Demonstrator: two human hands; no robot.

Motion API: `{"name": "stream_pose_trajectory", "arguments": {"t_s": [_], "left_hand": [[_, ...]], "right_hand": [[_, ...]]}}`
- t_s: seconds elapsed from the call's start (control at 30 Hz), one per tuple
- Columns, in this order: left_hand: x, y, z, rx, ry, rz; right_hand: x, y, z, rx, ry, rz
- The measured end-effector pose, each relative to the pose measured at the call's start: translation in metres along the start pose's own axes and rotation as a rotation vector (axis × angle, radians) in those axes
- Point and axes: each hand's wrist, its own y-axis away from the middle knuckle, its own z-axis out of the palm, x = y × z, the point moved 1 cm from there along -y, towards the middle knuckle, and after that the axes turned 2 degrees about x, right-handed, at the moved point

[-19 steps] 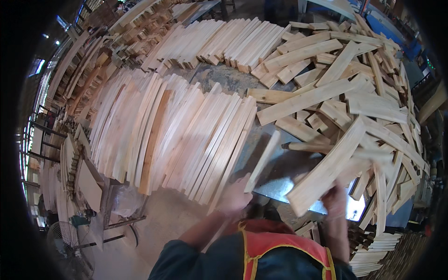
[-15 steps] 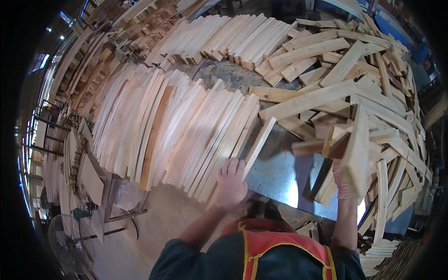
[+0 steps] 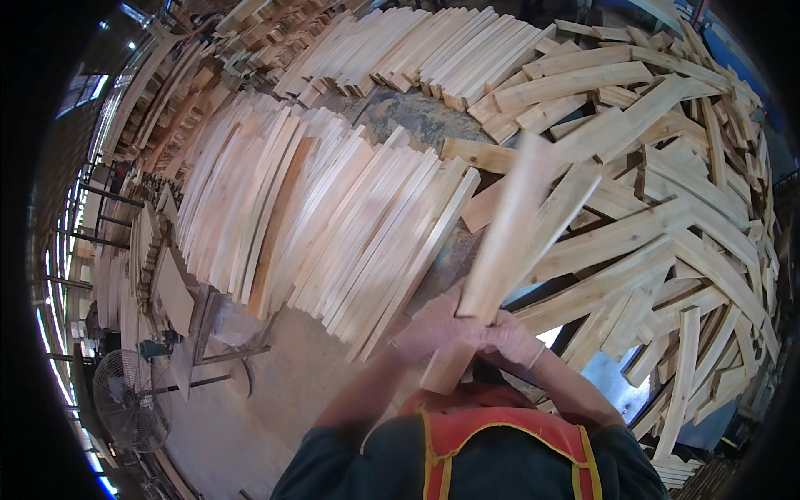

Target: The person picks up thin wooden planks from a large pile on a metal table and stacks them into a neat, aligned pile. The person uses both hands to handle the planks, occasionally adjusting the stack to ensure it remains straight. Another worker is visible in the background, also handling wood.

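Two pale wooden boards are held together in front of my body, slanting up and away to the right. The upper board (image 3: 507, 225) is smeared by motion; the lower board (image 3: 560, 212) fans out slightly beside it, and a board end juts out below my hands. My left hand (image 3: 437, 327) is closed round the boards' near part from the left. From the right, my right hand (image 3: 511, 337) grips the same part, its fingers bunched close to the left hand. On the left lies a tight row of boards (image 3: 350, 225) placed side by side.
A jumbled heap of loose boards (image 3: 642, 225) covers the right side, over a shiny metal surface (image 3: 612, 383). A second neat row of boards (image 3: 433, 54) lies farther back. Stacked timber (image 3: 175, 108) stands far left, with a floor fan (image 3: 133, 387) at lower left.
My right hand has come in from the heap with lumber and met my left hand at the centre. My left hand has left the row's edge and now grips the boards too.
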Motion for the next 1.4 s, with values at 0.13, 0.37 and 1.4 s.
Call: {"name": "stream_pose_trajectory", "arguments": {"t_s": [0.13,0.37,1.4], "left_hand": [[-0.076,-0.035,0.038,0.059,0.66,-0.059],[-0.041,-0.006,0.006,0.316,-0.069,-0.134],[-0.099,0.021,0.015,0.593,-0.936,0.478]], "right_hand": [[0.018,-0.041,-0.02,-0.019,-0.061,0.031],[0.024,-0.03,-0.019,0.326,-0.033,-0.056],[-0.047,-0.035,0.015,1.474,0.968,-0.787]]}}
